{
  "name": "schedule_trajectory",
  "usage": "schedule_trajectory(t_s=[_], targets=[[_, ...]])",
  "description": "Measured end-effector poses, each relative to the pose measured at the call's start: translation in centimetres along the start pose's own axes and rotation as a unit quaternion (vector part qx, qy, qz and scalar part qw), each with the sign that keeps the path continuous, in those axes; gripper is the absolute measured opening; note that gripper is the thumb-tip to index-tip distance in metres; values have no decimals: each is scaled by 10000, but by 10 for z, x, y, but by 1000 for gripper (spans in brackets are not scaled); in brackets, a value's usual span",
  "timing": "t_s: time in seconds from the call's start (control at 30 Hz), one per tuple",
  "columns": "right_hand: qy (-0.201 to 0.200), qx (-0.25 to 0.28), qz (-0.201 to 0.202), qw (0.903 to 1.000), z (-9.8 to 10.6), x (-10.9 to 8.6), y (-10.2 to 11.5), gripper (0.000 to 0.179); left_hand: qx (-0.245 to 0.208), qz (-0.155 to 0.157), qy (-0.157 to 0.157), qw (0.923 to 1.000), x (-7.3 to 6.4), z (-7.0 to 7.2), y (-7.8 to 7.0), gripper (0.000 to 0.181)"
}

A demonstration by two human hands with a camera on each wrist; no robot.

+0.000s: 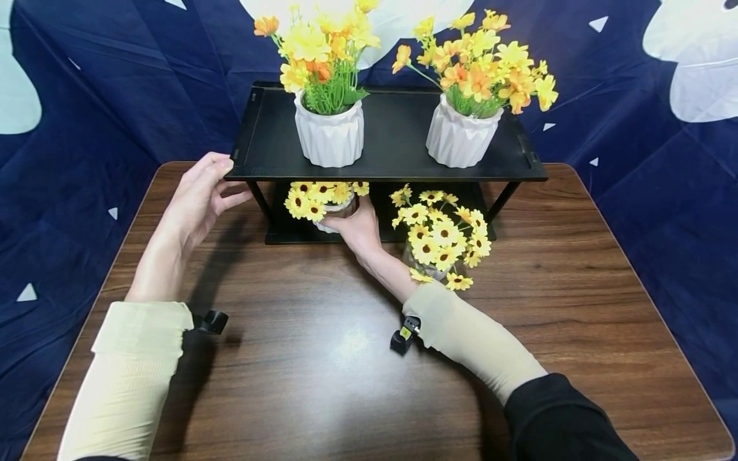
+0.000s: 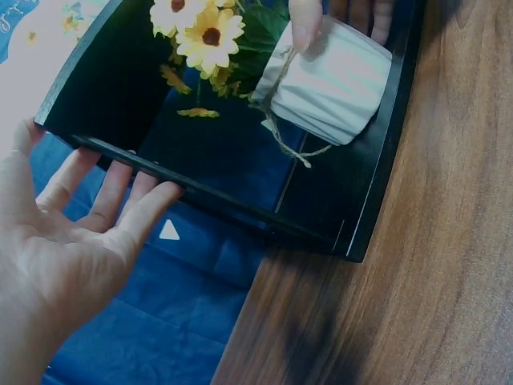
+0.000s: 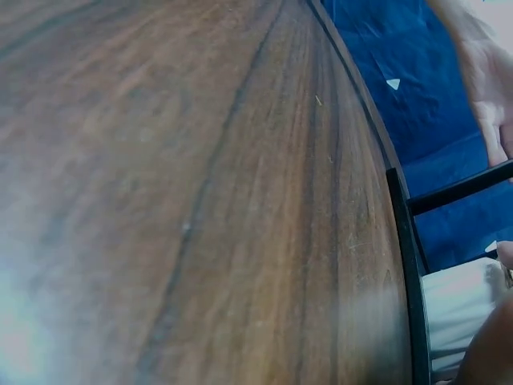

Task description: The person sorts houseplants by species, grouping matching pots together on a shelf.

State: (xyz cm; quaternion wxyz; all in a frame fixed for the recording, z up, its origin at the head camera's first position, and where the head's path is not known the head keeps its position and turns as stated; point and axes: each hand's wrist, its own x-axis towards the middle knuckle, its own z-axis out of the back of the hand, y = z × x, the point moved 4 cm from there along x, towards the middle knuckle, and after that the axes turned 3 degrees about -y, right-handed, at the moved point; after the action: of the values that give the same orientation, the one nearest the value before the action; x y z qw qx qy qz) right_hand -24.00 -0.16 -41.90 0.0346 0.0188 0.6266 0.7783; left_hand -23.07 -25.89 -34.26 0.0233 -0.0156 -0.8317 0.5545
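A black two-tier shelf (image 1: 398, 134) stands on the table. At its left end, my left hand (image 1: 198, 192) grips the upper board's corner, its other fingers by the side post (image 2: 208, 192). On the lower tier, my right hand (image 1: 360, 224) holds a white pot (image 2: 333, 84) of yellow daisies (image 1: 314, 200). The thumb lies across the pot, and twine hangs from its rim. The upper board hides part of this pot in the head view. Right of that hand, a second pot of yellow daisies (image 1: 444, 240) stands at the shelf's front, mostly covered by its blooms.
Two white ribbed pots, a left one (image 1: 330, 137) and a right one (image 1: 461, 137), stand on the upper board with yellow and orange flowers. The brown wooden table (image 1: 311, 352) extends in front of the shelf. A blue patterned cloth (image 1: 173, 77) hangs behind.
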Motion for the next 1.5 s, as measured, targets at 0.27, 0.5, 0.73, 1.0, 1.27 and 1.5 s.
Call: schedule_trajectory(t_s=[0.27, 0.5, 0.73, 1.0, 1.27, 1.5], targets=[[209, -310, 38, 9993, 7, -13, 2, 84, 108, -9, 2, 9999, -2, 1, 0, 6], [440, -590, 30, 9973, 15, -29, 6, 90, 243, -51, -68, 9997, 0, 0, 0, 7], [662, -675, 130, 9954, 20, -43, 8, 98, 85, -64, 17, 9999, -2, 2, -1, 6], [1041, -607, 72, 9927, 28, -59, 4, 100, 257, -34, -75, 9996, 0, 1, -1, 6], [1456, -532, 166, 9878, 45, -72, -4, 97, 255, -64, -58, 9996, 0, 1, -2, 6], [1953, -421, 461, 9788, 55, -81, -10, 95, 238, 30, -31, 9997, -1, 1, -2, 5]])
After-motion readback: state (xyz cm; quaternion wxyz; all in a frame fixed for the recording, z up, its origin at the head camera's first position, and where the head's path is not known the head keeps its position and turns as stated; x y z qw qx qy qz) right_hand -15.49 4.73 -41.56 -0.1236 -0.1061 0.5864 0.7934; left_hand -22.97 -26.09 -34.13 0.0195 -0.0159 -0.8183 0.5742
